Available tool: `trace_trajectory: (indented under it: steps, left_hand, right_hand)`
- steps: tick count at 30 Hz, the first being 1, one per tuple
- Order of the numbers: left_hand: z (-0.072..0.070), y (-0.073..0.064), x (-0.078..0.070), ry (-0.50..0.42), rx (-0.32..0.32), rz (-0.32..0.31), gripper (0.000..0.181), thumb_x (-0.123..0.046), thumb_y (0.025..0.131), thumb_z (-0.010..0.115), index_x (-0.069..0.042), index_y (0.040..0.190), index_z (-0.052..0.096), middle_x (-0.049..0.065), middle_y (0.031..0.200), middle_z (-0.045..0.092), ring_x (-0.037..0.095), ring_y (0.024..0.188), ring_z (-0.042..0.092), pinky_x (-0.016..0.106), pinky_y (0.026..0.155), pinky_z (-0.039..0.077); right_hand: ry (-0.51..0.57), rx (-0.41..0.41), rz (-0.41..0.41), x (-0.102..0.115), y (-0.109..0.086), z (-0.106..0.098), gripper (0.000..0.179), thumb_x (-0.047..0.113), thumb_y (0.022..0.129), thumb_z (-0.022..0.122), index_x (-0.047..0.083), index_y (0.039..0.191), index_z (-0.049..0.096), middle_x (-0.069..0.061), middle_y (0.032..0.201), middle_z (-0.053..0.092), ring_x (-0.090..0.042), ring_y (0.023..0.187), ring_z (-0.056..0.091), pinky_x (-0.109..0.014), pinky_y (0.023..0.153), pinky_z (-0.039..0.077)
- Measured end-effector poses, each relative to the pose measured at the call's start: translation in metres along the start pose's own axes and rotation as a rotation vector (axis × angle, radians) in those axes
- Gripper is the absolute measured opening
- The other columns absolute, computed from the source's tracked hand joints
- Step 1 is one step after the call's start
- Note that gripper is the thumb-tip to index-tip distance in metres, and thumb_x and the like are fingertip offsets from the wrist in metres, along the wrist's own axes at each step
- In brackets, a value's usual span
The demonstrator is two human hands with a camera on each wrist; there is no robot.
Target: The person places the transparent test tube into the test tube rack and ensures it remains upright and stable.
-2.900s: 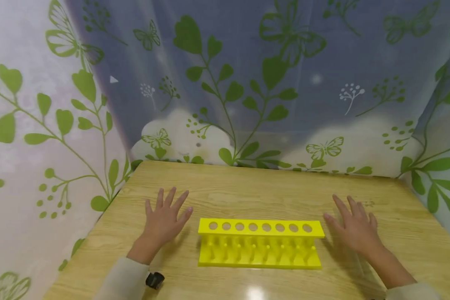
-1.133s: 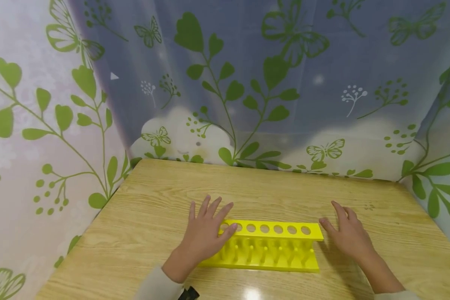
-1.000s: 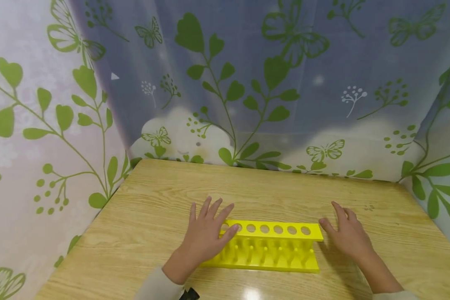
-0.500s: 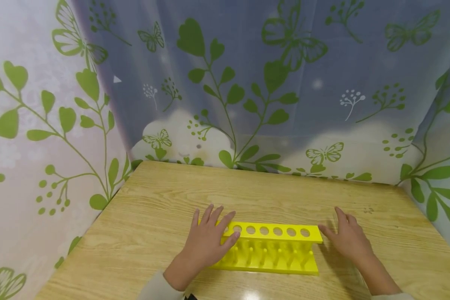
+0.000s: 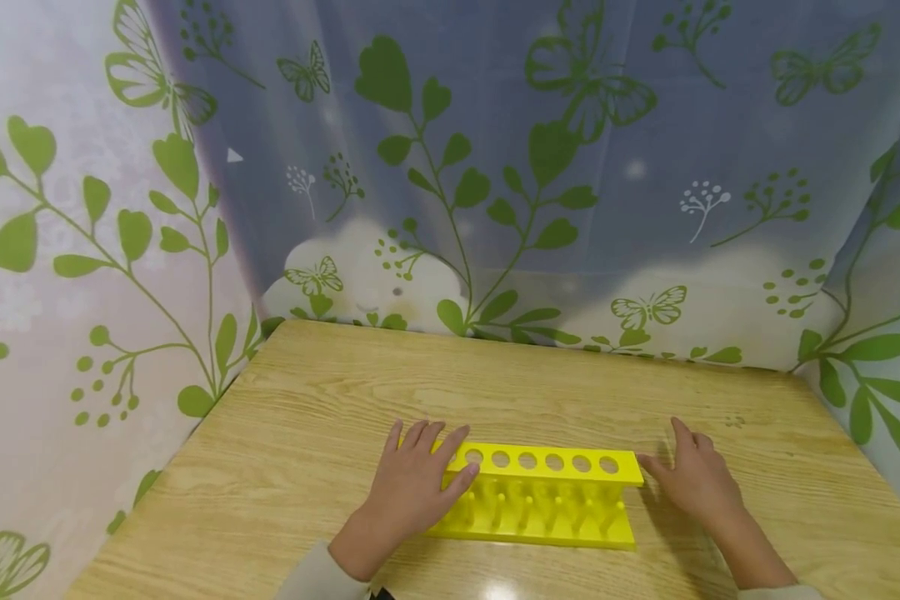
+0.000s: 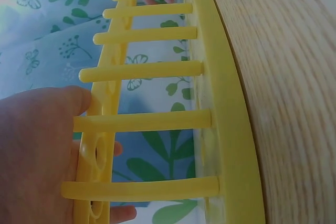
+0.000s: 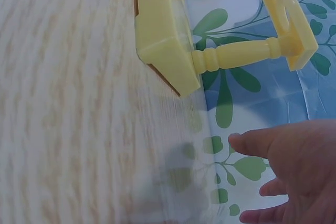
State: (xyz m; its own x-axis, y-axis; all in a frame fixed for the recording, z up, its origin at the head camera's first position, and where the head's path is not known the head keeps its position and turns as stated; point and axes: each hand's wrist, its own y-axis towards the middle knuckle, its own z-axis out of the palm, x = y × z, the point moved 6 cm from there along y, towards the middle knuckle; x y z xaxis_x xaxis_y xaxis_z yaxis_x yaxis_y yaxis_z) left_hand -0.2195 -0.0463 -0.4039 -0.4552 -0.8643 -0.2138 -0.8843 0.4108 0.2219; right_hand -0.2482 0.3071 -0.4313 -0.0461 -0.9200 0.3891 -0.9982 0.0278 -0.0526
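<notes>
A yellow test tube rack [image 5: 542,475] stands upright on the table, with a row of round holes along its top and pegs on its base. My left hand [image 5: 412,487] grips the rack's left end from above. In the left wrist view the left thumb [image 6: 80,99] lies at the near edge of the holed top bar, and fingertips [image 6: 124,213] show past its other edge. My right hand [image 5: 697,475] hovers just off the rack's right end, thumb toward it. The right wrist view shows a gap between this hand [image 7: 307,166] and the rack's end post [image 7: 239,55].
The wooden table [image 5: 330,375] reaches back to a blue-grey curtain [image 5: 487,167] printed with green leaves and butterflies. A pale leaf-patterned cloth [image 5: 52,317] hangs along the left side. Light glares off the table near its front.
My left hand has come right from the table onto the rack's left end, and lately its fingers have bent down over the far edge. My right hand's spread fingers have drawn together.
</notes>
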Motion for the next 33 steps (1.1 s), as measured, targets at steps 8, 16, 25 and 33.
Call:
trace_trajectory:
  steps: [8,16,25,33]
  left_hand:
    - [0.0,0.0,0.0,0.008,-0.014,-0.001,0.052,-0.054,0.1,0.04,-0.025,0.142,0.049,0.009,0.129,0.056,0.031,0.124,0.048,0.062,0.11,0.022]
    - [0.003,0.0,0.001,0.015,-0.039,0.008,0.051,-0.055,0.1,0.039,-0.026,0.14,0.05,0.007,0.126,0.057,0.03,0.122,0.05,0.062,0.109,0.024]
    - [0.003,-0.001,0.001,0.027,-0.051,0.01,0.053,-0.057,0.1,0.038,-0.025,0.14,0.051,0.007,0.126,0.058,0.03,0.12,0.051,0.062,0.109,0.025]
    - [0.003,-0.001,0.001,0.018,-0.047,0.004,0.054,-0.057,0.1,0.037,-0.025,0.14,0.051,0.006,0.126,0.058,0.03,0.12,0.051,0.062,0.109,0.024]
  right_hand:
    - [-0.01,0.031,0.035,-0.007,0.003,0.0,0.088,0.041,0.095,0.059,-0.017,0.145,0.015,-0.048,0.133,0.027,-0.065,0.115,0.035,-0.068,0.083,0.042]
    - [-0.031,0.071,0.07,-0.015,0.007,0.0,0.077,0.023,0.095,0.06,-0.018,0.144,0.018,-0.048,0.133,0.026,-0.062,0.116,0.037,-0.066,0.088,0.041]
    - [-0.053,0.062,0.065,-0.022,0.007,0.003,0.072,0.021,0.095,0.061,-0.019,0.141,0.024,-0.047,0.131,0.03,-0.061,0.115,0.039,-0.065,0.088,0.042]
    - [-0.06,0.069,0.073,-0.024,0.006,0.005,0.071,0.021,0.094,0.063,-0.021,0.139,0.027,-0.047,0.13,0.032,-0.06,0.114,0.041,-0.064,0.085,0.044]
